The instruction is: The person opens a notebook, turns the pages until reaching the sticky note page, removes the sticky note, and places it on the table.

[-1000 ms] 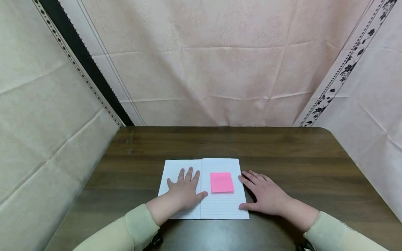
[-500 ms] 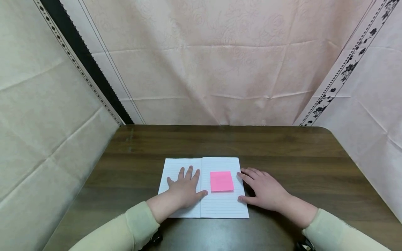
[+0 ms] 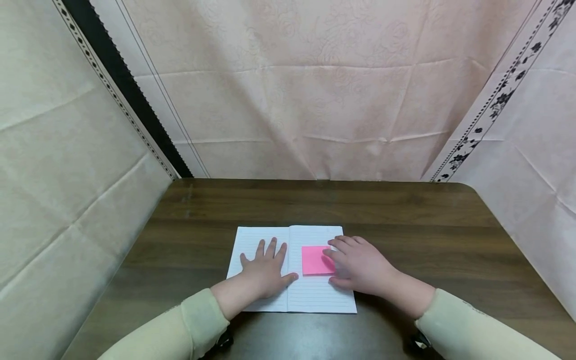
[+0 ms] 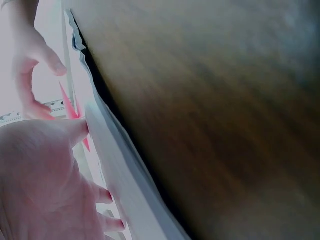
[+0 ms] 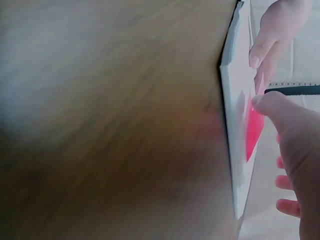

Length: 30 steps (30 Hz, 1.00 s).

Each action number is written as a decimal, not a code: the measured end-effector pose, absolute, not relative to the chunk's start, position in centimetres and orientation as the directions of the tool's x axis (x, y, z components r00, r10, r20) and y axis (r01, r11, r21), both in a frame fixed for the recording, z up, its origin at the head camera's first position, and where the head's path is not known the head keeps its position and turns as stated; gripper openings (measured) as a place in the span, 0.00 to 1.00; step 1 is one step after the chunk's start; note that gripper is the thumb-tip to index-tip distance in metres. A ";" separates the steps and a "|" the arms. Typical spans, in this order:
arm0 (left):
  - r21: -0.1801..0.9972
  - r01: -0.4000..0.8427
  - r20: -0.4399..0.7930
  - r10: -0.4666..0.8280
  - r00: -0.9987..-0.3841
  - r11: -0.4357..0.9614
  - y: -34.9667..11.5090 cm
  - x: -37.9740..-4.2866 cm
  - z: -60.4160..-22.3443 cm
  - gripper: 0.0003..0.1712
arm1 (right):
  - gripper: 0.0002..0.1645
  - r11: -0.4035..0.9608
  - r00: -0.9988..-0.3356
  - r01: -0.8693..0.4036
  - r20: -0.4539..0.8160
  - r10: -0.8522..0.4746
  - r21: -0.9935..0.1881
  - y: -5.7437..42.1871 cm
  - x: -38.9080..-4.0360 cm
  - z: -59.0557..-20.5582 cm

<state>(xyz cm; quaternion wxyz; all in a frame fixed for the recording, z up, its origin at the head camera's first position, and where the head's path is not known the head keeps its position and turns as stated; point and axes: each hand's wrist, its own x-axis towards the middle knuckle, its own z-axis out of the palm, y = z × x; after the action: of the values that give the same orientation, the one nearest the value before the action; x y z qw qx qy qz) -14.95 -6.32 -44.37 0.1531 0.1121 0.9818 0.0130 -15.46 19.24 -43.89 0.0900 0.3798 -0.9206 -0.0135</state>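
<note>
An open lined notebook [image 3: 321, 299] lies on the table, with a square pink sticky note [image 3: 312, 260] on its right page. Spread flat, my left hand [image 3: 265, 276] rests on the left page, its thumb reaching across the centre fold. Over the right edge of the page is my right hand [image 3: 362, 265], its index finger above the note's right side and its thumb just below the note's corner. In the right wrist view the sticky note [image 5: 255, 127] tilts up from the page near my right thumb; whether they touch is unclear. The left wrist view shows a gap between right thumb and fingers.
A dark wooden table [image 3: 252, 202] surrounds the notebook on all sides. Pale cloth [image 3: 288, 110] hangs behind it and at both sides, with a black band [image 3: 130, 95] at the left corner and a floral border [image 3: 499, 100] at the right.
My right hand has moved left from the notebook's right edge to the pink sticky note. My left hand has stayed in place on the left page.
</note>
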 end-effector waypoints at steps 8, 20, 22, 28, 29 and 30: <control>0.071 0.223 -0.302 0.234 -0.924 0.972 -6.3 -15.0 -44.2 0.51 | 0.31 0.635 -0.618 -0.754 0.143 -0.773 0.169 17.4 -15.8 -43.8; 0.042 0.214 -0.310 0.216 -0.926 0.976 -6.2 -14.8 -44.3 0.51 | 0.21 0.535 -0.516 -0.793 0.147 -0.844 0.293 16.5 -15.8 -44.0; 0.039 0.215 -0.313 0.216 -0.925 0.976 -6.3 -14.9 -44.3 0.51 | 0.21 0.535 -0.514 -0.791 0.151 -0.844 0.298 16.4 -15.8 -44.0; 0.040 0.219 -0.313 0.221 -0.924 0.975 -6.3 -15.0 -44.4 0.52 | 0.18 0.581 -0.556 -0.773 0.168 -0.814 0.256 16.2 -16.1 -44.0; 0.038 0.220 -0.311 0.221 -0.924 0.975 -6.3 -15.0 -44.5 0.52 | 0.17 0.593 -0.567 -0.770 0.175 -0.805 0.235 16.2 -16.2 -44.0; 0.038 0.222 -0.310 0.223 -0.924 0.974 -6.3 -15.0 -44.5 0.52 | 0.17 0.608 -0.579 -0.767 0.184 -0.794 0.207 16.2 -16.3 -44.0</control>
<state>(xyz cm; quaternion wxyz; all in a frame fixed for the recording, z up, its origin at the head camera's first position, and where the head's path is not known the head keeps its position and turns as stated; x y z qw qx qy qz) -15.00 -6.30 -44.49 0.1582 0.1133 0.9809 0.0009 -16.26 16.23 -44.02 0.1298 0.4398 -0.8871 -0.0525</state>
